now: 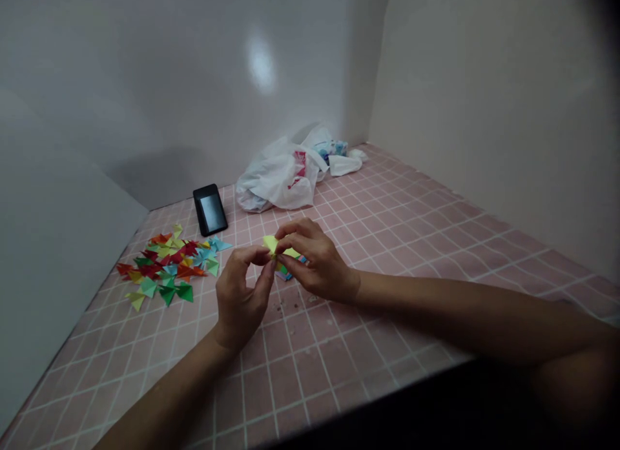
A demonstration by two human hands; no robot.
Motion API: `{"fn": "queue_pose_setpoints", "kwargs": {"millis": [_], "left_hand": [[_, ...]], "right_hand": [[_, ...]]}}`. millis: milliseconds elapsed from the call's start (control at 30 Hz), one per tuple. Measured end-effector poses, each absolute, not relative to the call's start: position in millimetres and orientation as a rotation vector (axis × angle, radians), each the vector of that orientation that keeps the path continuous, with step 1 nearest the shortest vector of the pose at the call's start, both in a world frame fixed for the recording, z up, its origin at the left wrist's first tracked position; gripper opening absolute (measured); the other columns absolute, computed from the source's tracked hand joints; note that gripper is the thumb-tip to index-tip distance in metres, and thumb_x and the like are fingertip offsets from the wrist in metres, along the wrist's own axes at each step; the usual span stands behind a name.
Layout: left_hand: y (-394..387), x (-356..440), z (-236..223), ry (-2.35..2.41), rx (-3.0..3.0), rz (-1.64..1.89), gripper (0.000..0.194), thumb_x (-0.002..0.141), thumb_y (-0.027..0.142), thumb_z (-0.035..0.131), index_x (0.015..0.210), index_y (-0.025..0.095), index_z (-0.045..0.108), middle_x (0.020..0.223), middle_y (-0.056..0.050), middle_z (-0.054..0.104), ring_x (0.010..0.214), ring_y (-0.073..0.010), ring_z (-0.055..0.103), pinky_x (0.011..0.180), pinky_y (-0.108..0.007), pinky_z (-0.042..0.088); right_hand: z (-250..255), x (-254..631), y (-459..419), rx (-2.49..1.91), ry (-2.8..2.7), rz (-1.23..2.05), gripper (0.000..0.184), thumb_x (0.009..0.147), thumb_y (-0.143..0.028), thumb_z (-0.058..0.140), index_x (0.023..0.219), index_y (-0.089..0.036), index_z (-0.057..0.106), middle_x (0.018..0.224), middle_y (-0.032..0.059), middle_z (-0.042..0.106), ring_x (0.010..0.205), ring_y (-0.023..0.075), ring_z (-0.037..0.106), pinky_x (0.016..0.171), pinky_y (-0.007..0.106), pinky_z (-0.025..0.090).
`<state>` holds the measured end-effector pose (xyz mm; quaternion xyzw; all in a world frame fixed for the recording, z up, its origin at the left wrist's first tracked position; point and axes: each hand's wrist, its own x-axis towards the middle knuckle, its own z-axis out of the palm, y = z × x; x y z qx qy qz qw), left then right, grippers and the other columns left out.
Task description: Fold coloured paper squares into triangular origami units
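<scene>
Head camera shows a yellow folded paper (pixel 270 243) between the two hands, pinched in the fingertips of the left hand (pixel 243 290) and the right hand (pixel 316 261). Just beneath the right hand's fingers lies a stack of coloured paper (pixel 283 270). Left of the left hand spread multicoloured folded paper pieces (pixel 167 263). Beyond the left hand rests a black touchscreen device (pixel 211 211); beyond both hands, a white plastic bag (pixel 276 179) lies on the pink checked tabletop (pixel 300 353).

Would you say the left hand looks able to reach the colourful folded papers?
Probably yes: the folded papers lie beside the left hand with nothing between, though it is pinching a yellow paper.
</scene>
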<state>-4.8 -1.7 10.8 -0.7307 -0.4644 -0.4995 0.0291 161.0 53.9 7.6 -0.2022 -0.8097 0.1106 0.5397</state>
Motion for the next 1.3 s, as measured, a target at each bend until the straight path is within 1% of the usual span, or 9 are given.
{"fn": "queue_pose_setpoints", "kwargs": {"millis": [167,333,600,733,833,967,1067,1167,1300], "left_hand": [[-0.6,-3.9,12.1,-1.397,-2.281,-1.475,0.024,0.087,0.013,0.065,0.107,0.023,0.057,0.088,0.0,0.064,0.079,-0.0153,0.065,0.075,-0.03,0.054],[-0.1,-4.7,12.5,-1.375,-2.312,-1.424,0.026,0.088,0.011,0.063,0.109,0.023,0.057,0.09,0.0,0.064,0.08,-0.0156,0.065,0.075,-0.031,0.054],[1.4,-5.5,10.6,-1.394,-2.349,-1.405,0.026,0.089,0.012,0.064,0.112,0.022,0.057,0.09,-0.001,0.065,0.08,-0.015,0.064,0.077,-0.03,0.053],[1.2,-7.0,11.2,-1.432,-2.35,-1.418,0.024,0.09,0.013,0.064,0.111,0.02,0.058,0.09,-0.001,0.065,0.081,-0.0145,0.064,0.077,-0.029,0.052],[1.4,-8.0,11.4,-1.475,-2.31,-1.45,0.022,0.09,0.014,0.063,0.111,0.019,0.06,0.089,-0.001,0.066,0.08,-0.0139,0.064,0.077,-0.028,0.052],[2.9,-9.4,10.1,-1.533,-2.262,-1.512,0.022,0.09,0.015,0.064,0.112,0.019,0.062,0.09,-0.001,0.067,0.081,-0.0136,0.064,0.077,-0.027,0.052],[3.9,-10.4,9.1,-1.587,-2.268,-1.574,0.023,0.091,0.017,0.064,0.113,0.019,0.064,0.091,-0.001,0.067,0.082,-0.0138,0.065,0.077,-0.027,0.052],[4.3,-10.4,9.4,-1.651,-2.298,-1.645,0.022,0.091,0.018,0.063,0.112,0.02,0.065,0.09,-0.001,0.067,0.082,-0.014,0.064,0.076,-0.027,0.051],[4.4,-9.2,12.4,-1.643,-2.342,-1.665,0.013,0.091,0.018,0.063,0.103,0.02,0.068,0.09,-0.001,0.066,0.084,-0.0147,0.063,0.076,-0.027,0.049]], "right_hand": [[5.8,162.3,55.9,-0.472,-1.955,0.177,0.006,0.09,-0.016,0.057,0.088,-0.021,0.06,0.104,0.009,0.065,0.1,0.0237,0.058,0.086,0.041,0.044],[6.9,163.0,57.5,-0.437,-1.996,0.135,0.007,0.091,-0.017,0.055,0.087,-0.021,0.06,0.107,0.0093,0.064,0.103,0.0244,0.057,0.091,0.043,0.043],[6.8,161.2,58.7,-0.433,-1.984,0.172,0.008,0.083,-0.013,0.057,0.083,-0.021,0.058,0.104,0.0084,0.064,0.103,0.0242,0.056,0.093,0.044,0.044],[7.3,161.9,58.4,-0.434,-1.952,0.257,0.006,0.086,-0.016,0.055,0.082,-0.02,0.056,0.103,0.0098,0.063,0.102,0.0247,0.057,0.091,0.044,0.045],[7.0,162.6,60.2,-0.439,-1.903,0.344,0.008,0.088,-0.014,0.051,0.089,-0.02,0.056,0.103,0.0103,0.061,0.102,0.0242,0.057,0.09,0.044,0.047],[5.2,162.5,64.4,-0.441,-1.882,0.393,0.012,0.089,-0.015,0.055,0.098,-0.021,0.058,0.105,0.0099,0.061,0.105,0.0243,0.058,0.093,0.044,0.048],[3.9,161.9,65.4,-0.429,-1.92,0.385,0.007,0.092,-0.016,0.056,0.094,-0.02,0.061,0.103,0.0094,0.063,0.102,0.0235,0.059,0.09,0.042,0.048],[2.7,161.1,64.2,-0.434,-1.941,0.397,0.008,0.093,-0.014,0.056,0.091,-0.019,0.062,0.098,0.0084,0.064,0.097,0.0223,0.06,0.086,0.04,0.048],[0.2,159.7,62.4,-0.443,-1.928,0.493,0.008,0.093,-0.015,0.056,0.09,-0.019,0.062,0.092,0.0066,0.066,0.091,0.0204,0.06,0.084,0.037,0.048]]}}
